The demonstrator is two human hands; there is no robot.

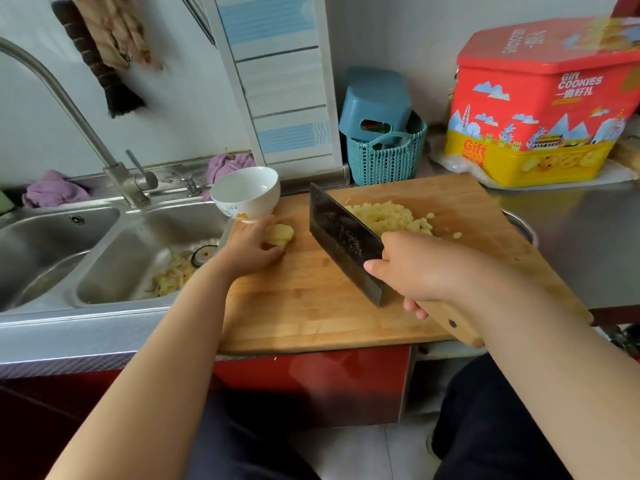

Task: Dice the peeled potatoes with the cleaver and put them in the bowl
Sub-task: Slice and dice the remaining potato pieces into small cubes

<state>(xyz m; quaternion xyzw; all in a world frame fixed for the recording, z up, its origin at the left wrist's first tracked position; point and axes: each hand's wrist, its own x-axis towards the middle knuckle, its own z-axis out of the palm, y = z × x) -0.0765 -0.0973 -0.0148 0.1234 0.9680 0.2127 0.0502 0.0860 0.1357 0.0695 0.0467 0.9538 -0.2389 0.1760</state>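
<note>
Two hands over the cutting board (311,306): left hand (251,249) at its left edge, fingers curled around a peeled potato piece (280,234); right hand (420,268) clenched on the cleaver (341,237) handle, blade tilted mid-board. Diced potato (391,218) heaped behind the blade, white bowl (246,194) at the board's far-left corner, sink (138,251) left of the board.

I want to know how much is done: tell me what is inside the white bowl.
The white bowl shows only bare white inner wall; no diced potato is visible in it. Its bottom is hidden behind the near rim. The diced pile lies on the cutting board.

bowl (245,194) white | cleaver (341,233) dark | diced potato (388,218) pale yellow | basket (384,161) teal
</note>
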